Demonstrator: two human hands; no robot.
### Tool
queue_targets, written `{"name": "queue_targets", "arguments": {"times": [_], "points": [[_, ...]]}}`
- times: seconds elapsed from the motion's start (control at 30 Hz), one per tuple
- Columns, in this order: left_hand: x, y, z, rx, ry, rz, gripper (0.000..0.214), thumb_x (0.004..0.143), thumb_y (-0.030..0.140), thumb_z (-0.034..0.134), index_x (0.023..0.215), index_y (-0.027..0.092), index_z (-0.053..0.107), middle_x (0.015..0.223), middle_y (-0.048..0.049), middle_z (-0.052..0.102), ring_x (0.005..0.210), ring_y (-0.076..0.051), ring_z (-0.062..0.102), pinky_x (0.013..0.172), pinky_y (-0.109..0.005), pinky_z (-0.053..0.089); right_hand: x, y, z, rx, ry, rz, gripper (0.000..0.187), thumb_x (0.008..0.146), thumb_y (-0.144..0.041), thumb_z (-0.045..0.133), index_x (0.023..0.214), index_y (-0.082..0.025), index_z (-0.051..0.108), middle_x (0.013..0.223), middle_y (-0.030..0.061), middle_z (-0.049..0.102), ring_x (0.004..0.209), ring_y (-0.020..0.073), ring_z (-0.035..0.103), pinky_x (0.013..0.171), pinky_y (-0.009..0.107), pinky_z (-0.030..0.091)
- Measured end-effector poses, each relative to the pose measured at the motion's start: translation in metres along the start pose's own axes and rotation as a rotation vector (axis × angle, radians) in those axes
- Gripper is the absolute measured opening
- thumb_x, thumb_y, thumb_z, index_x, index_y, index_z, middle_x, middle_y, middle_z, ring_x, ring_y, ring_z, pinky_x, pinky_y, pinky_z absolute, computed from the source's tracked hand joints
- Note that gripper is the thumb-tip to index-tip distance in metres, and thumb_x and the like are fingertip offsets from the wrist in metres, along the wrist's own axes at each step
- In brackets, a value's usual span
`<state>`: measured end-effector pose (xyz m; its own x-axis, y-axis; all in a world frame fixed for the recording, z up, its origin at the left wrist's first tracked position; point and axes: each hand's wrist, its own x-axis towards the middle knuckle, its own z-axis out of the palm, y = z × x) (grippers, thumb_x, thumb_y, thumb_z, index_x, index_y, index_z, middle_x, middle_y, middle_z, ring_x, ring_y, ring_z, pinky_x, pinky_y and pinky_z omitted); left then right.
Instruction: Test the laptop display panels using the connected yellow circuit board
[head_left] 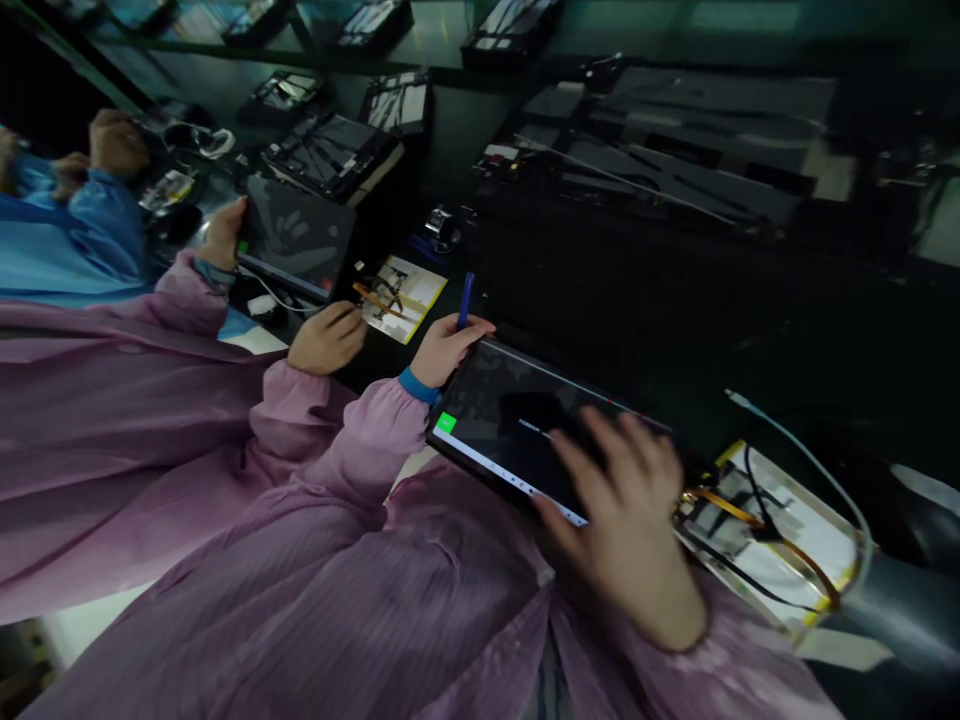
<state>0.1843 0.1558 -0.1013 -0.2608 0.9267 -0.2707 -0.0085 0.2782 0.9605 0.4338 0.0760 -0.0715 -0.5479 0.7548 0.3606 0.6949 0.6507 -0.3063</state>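
A dark tablet (pixel 510 420) lies tilted in front of me, with a green square in one screen corner and a small line of text mid-screen. My left hand (pixel 444 350) is closed at the tablet's far left corner and holds a blue pen (pixel 466 298) that points upward. My right hand (pixel 622 510) is blurred, with its fingers spread over the right part of the screen; it holds nothing.
A white and yellow sheet (pixel 795 535) with orange flex strips and black wires lies to the right, beside a grey cable (pixel 817 465). A neighbour in a pink sleeve (pixel 112 400) holds another tablet (pixel 300 235). Trays of parts (pixel 330 150) stand at the back.
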Motion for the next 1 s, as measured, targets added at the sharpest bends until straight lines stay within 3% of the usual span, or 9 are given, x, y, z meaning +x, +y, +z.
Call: {"name": "queue_targets", "arguments": {"times": [0.13,0.27,0.47,0.6,0.7,0.83,1.0], "points": [[-0.001,0.0,-0.001,-0.015,-0.009,0.008,0.016,0.073,0.025,0.063,0.078,0.011,0.069,0.061,0.0008,0.061,0.039,-0.002,0.033,0.039,-0.017,0.024,0.01,-0.057,0.035,0.084,-0.2,-0.114,0.064,0.079,-0.064,0.06,0.132,-0.029,0.053,0.145,0.0072,0.043,0.135,0.0359,0.03,0.111,0.063,0.013],[-0.001,-0.003,-0.002,-0.033,-0.021,0.027,0.017,0.073,0.027,0.064,0.079,0.011,0.07,0.058,0.002,0.058,0.042,-0.003,0.036,0.042,-0.017,0.028,0.022,-0.074,0.052,0.047,-0.245,-0.123,0.068,0.078,-0.066,0.059,0.133,-0.025,0.052,0.149,0.0074,0.037,0.138,0.0351,0.024,0.111,0.063,0.008],[0.0,-0.004,-0.004,-0.066,-0.055,0.053,0.017,0.073,0.026,0.065,0.078,0.011,0.07,0.062,0.001,0.061,0.047,-0.004,0.042,0.048,-0.018,0.033,0.019,-0.07,0.034,0.052,-0.2,-0.116,0.062,0.086,-0.062,0.05,0.139,-0.029,0.045,0.149,0.0068,0.037,0.14,0.0361,0.021,0.111,0.064,0.008],[0.001,-0.004,-0.005,-0.091,-0.064,0.016,0.014,0.073,0.022,0.063,0.079,0.012,0.069,0.066,0.0,0.063,0.049,-0.005,0.043,0.049,-0.018,0.033,-0.002,-0.055,0.022,0.015,-0.127,0.014,0.053,0.091,-0.052,0.045,0.136,-0.024,0.047,0.147,0.01,0.039,0.14,0.0377,0.02,0.109,0.065,0.012],[0.0,-0.004,-0.004,-0.093,-0.063,-0.003,0.011,0.075,0.019,0.061,0.079,0.012,0.069,0.064,0.0003,0.061,0.047,-0.004,0.04,0.047,-0.019,0.03,-0.016,-0.044,0.015,-0.008,-0.071,0.116,0.048,0.092,-0.048,0.046,0.131,-0.02,0.05,0.143,0.0136,0.043,0.139,0.0389,0.023,0.107,0.067,0.017],[-0.001,-0.002,-0.004,-0.076,-0.062,0.004,0.01,0.076,0.017,0.06,0.078,0.012,0.069,0.061,0.0013,0.058,0.047,-0.005,0.04,0.048,-0.019,0.031,-0.022,-0.034,0.006,0.001,-0.01,0.134,0.04,0.091,-0.046,0.05,0.119,-0.017,0.055,0.135,0.0173,0.049,0.137,0.0393,0.027,0.106,0.068,0.018],[-0.001,-0.003,-0.004,-0.062,-0.07,0.02,0.01,0.077,0.015,0.059,0.078,0.012,0.068,0.059,0.0024,0.057,0.051,-0.006,0.045,0.053,-0.02,0.035,-0.022,-0.027,0.004,0.006,-0.032,0.096,0.024,0.089,-0.04,0.057,0.102,-0.021,0.062,0.131,0.0118,0.054,0.137,0.0371,0.029,0.107,0.067,0.016]]}}
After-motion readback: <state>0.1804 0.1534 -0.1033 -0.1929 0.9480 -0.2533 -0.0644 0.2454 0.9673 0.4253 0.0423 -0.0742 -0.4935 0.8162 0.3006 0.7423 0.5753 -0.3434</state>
